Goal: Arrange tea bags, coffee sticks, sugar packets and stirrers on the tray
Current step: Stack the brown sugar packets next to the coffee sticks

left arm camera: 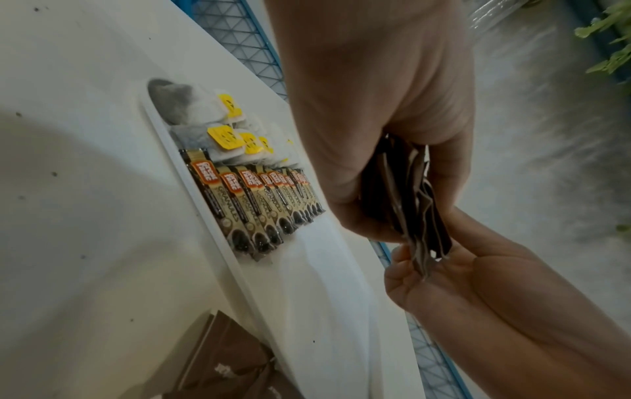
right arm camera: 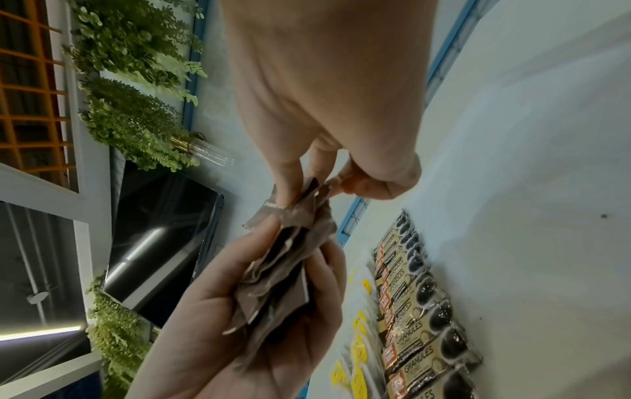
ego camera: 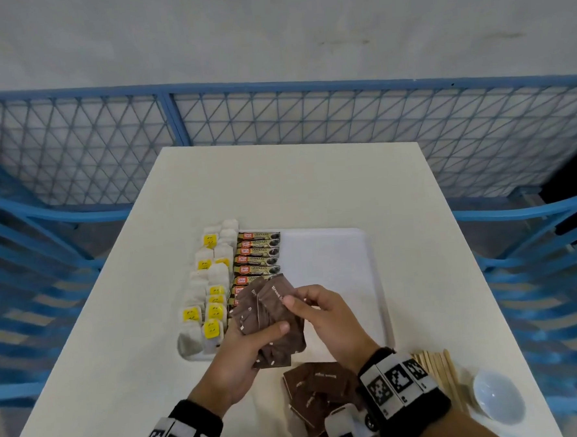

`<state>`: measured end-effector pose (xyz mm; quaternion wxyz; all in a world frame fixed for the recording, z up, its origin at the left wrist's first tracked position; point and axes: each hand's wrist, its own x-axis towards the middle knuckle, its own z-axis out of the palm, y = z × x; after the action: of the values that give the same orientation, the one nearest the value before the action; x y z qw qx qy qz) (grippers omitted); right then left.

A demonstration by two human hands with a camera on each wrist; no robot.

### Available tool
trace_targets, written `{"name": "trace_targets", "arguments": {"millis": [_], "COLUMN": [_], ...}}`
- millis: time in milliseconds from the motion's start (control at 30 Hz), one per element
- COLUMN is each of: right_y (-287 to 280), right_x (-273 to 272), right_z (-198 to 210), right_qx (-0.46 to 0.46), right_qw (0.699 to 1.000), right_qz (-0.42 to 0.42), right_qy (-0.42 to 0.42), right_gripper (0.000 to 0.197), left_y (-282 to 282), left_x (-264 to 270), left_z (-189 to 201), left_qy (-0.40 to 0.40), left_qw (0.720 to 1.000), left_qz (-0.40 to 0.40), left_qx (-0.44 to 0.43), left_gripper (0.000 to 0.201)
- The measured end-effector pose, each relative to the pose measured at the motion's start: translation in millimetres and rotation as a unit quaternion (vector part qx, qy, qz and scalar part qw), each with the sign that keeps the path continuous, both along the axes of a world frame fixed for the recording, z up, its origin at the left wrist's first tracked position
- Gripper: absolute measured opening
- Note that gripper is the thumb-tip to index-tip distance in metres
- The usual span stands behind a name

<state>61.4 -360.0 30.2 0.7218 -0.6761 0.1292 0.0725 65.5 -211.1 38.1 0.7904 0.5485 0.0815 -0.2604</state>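
Observation:
My left hand [ego camera: 250,342] grips a fanned stack of brown sugar packets [ego camera: 269,320] above the near edge of the white tray [ego camera: 333,249]. My right hand [ego camera: 305,301] pinches the top packet [ego camera: 275,295] of that stack at its right edge. In the left wrist view the sugar packets [left arm camera: 409,199] sit edge-on in my left hand [left arm camera: 375,162]. In the right wrist view my right hand [right arm camera: 307,194] pinches the sugar packets [right arm camera: 283,270]. Tea bags [ego camera: 210,290] with yellow tags fill the tray's left column. Coffee sticks [ego camera: 259,254] lie in a row beside them.
More brown sugar packets [ego camera: 318,388] lie loose on the white table [ego camera: 118,330] near its front edge. Wooden stirrers [ego camera: 438,368] lie at the front right beside a small white bowl [ego camera: 497,398]. A blue mesh fence [ego camera: 274,124] stands behind the table.

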Motion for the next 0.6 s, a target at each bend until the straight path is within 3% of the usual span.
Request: {"name": "trace_targets", "arguments": {"millis": [200,400,500,600], "right_y": [-14.1,-34.3,-50.8,-68.6], "right_x": [16.9,60.0,93.4,128.7], "right_z": [-5.2,-1.6,-6.1,-18.3], "right_qx": [0.061,0.091,-0.008,-0.170], "right_qw": [0.997,0.996,1.000,0.985], "right_qz": [0.044,0.010,-0.008,-0.005], "right_qy": [-0.005,0.005,0.008,-0.010], "right_gripper": [0.014,0.006,0.009,0.012], "left_y": [-8.5,0.3,10.7,24.6], "left_x": [4.9,23.7,35.7,45.9], "left_z": [-2.2,-3.6,-3.2,-4.2], "left_qy": [0.000,0.014,0.024,0.023], "left_qw": [0.999,0.998,0.997,0.997], "left_qz": [0.039,0.052,0.061,0.072], "left_qx": [-0.023,0.020,0.028,0.014], "left_gripper": [0.091,0.051,0.042,0.083]}}
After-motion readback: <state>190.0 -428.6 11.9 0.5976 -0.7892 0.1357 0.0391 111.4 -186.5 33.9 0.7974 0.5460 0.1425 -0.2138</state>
